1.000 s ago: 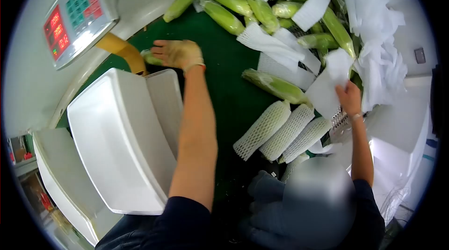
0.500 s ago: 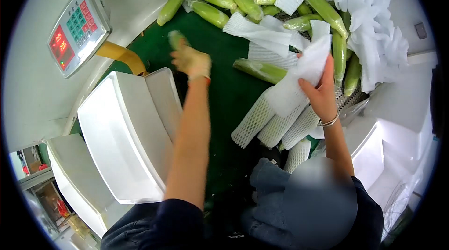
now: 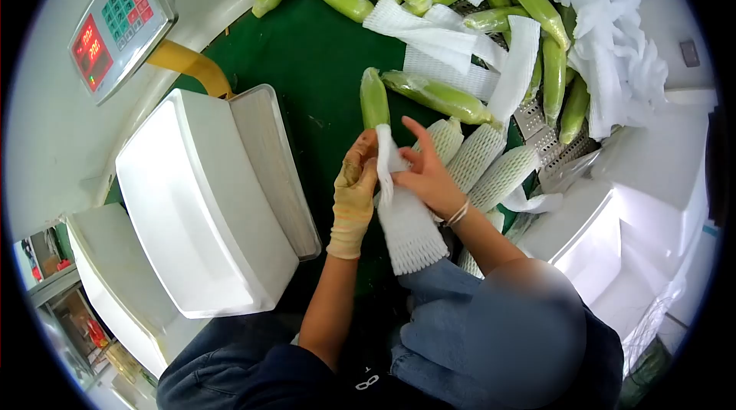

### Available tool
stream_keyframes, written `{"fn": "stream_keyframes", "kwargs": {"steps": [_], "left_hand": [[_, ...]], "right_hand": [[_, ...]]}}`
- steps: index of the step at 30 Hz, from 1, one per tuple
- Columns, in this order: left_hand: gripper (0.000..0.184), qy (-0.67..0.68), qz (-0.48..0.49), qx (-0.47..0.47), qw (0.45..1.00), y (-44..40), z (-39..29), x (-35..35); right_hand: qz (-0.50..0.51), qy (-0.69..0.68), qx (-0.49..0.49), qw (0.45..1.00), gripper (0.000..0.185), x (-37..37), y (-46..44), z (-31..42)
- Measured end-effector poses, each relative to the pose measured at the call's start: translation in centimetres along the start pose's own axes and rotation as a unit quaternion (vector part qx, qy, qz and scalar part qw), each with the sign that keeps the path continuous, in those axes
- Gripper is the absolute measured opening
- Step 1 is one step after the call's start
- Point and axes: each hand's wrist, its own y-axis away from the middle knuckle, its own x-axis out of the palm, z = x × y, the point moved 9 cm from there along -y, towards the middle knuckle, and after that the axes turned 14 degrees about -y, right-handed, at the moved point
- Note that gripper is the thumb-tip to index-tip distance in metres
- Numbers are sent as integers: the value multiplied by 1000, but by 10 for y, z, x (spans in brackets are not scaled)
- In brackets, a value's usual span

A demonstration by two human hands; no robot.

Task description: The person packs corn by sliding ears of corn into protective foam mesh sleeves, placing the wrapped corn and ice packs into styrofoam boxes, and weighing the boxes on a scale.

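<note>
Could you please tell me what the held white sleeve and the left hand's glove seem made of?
The white sleeve looks like matte plastic foam, judging by its netted end. The glove is probably matte knitted fabric, given its snug, banded cuff.

From my remote seat I am seeing soft, matt, ribbed white foam in the sleeve (image 3: 414, 234), while the green corn cob (image 3: 374, 103) is showing a smooth, lightly shiny husk. The glove (image 3: 351, 218) on the left hand (image 3: 355, 184) is looking like matt knitted cloth. Crinkled clear plastic film (image 3: 418, 88) is glinting over the neighbouring cob (image 3: 448, 102). The white tub (image 3: 195, 203) is reading as smooth, glossy plastic, the green tabletop (image 3: 330, 50) as matt, the perforated plate (image 3: 553, 148) as metal.
</note>
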Motion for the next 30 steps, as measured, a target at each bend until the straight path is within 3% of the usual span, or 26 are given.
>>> {"fn": "stream_keyframes", "kwargs": {"steps": [1,3,4,5,6,7,9,10,11,12,13,15,16,17,18,19,21,22,24,25,27,28,29,30], "left_hand": [[38,1,7,-14,1000,3,-2,-2],[35,29,49,-57,997,2,8,-10],[35,31,45,-57,997,1,7,-16],[31,25,56,-74,995,1,10,-19],[27,19,67,-89,994,1,12,-20],[27,20,66,-88,994,0,10,-21],[28,142,76,-119,980,1,11,-15],[31,185,62,-57,979,-7,3,-15],[32,43,44,17,998,-17,-3,-21],[32,45,44,16,998,-21,7,-28],[32,-123,84,69,986,-24,4,-29],[32,-285,118,123,943,-33,8,-21],[31,-72,105,30,991,-45,15,-23],[30,144,87,-65,984,-50,21,-20],[26,148,70,-130,978,-49,26,-21],[23,68,36,-115,990,-53,23,-25],[21,33,16,-50,998,-57,8,-19],[21,34,17,-54,998,-53,5,-15],[19,130,9,-92,987,-45,3,-10],[19,130,10,-92,987,-44,5,-12],[20,160,64,-159,972,-40,22,-7],[25,276,116,-123,946,-40,15,-1],[32,262,121,-151,945,-42,27,-4],[34,264,150,-105,947,-44,24,-1]], "right_hand": [[21,-18,34,999,83,9,0,-12],[37,-30,6,999,75,17,-2,-11],[63,148,-76,984,68,22,-2,7],[86,319,-157,931,61,31,0,19],[56,348,-224,909,39,31,1,31],[59,349,-224,908,39,32,-2,32],[58,209,-76,973,28,22,-11,14],[21,147,-62,987,27,27,-11,14],[20,148,-60,987,27,24,-13,12],[42,175,-26,983,30,23,-18,4],[65,201,8,977,32,24,-21,-2],[63,229,-74,969,34,36,-28,13],[38,197,-26,979,33,26,-40,6],[13,164,23,986,32,17,-48,-3],[5,250,-64,966,30,13,-51,11],[-2,231,-108,967,30,17,-51,21],[18,236,-105,966,27,16,-53,25],[16,235,-103,966,27,13,-53,25],[72,93,19,993,27,17,-54,5],[71,93,18,993,27,18,-51,7],[5,-21,30,999,29,11,-47,9],[-6,-15,35,999,27,7,-48,6],[-4,-14,35,999,27,3,-49,3],[-3,-22,26,999,26,-1,-52,1]]}}
